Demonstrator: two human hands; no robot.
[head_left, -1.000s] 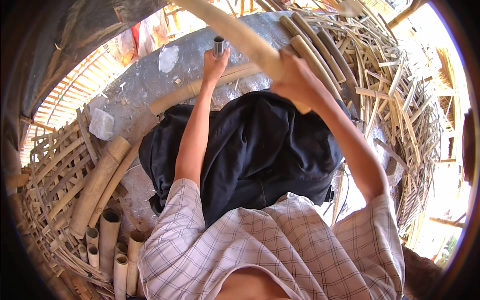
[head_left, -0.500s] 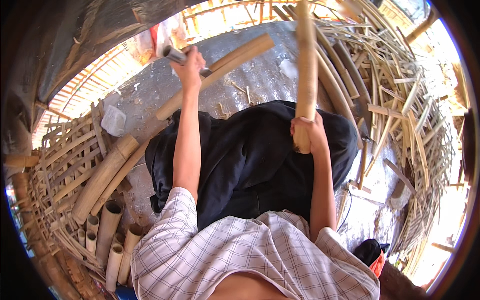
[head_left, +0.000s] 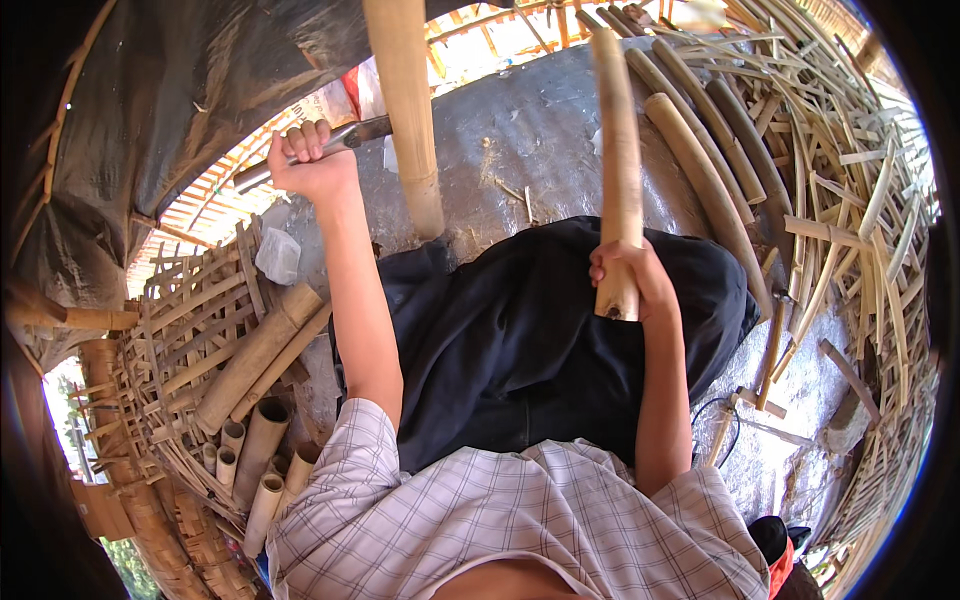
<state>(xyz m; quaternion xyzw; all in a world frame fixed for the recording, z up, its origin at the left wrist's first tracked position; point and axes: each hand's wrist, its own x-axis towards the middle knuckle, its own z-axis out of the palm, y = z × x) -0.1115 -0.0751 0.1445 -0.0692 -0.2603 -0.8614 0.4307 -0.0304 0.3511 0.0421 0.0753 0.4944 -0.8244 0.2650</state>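
One pole point(head_left: 408, 110) turned, left grip point(head_left: 315, 165) closed on one tool point(head_left: 360, 133), right point(head_left: 645, 272) on one stick point(head_left: 620, 150)

Head cam, left of a side-by-side fisheye pair: riding on the wearer's head, looking down and forward, image staying upright. Plaid shirt point(head_left: 520, 520) is filling 6 o'clock, close under the lens; lap point(head_left: 520, 350) is taking the centre. Left hand point(head_left: 315, 165) is showing toward 10, right hand point(head_left: 635, 272) just short of 3, both within frame. Grey floor sheet point(head_left: 545, 125) is stretching toward 12, farther off. Strip pile point(head_left: 870, 250) is curving along the rim, 1 to 4. Corners are going black.
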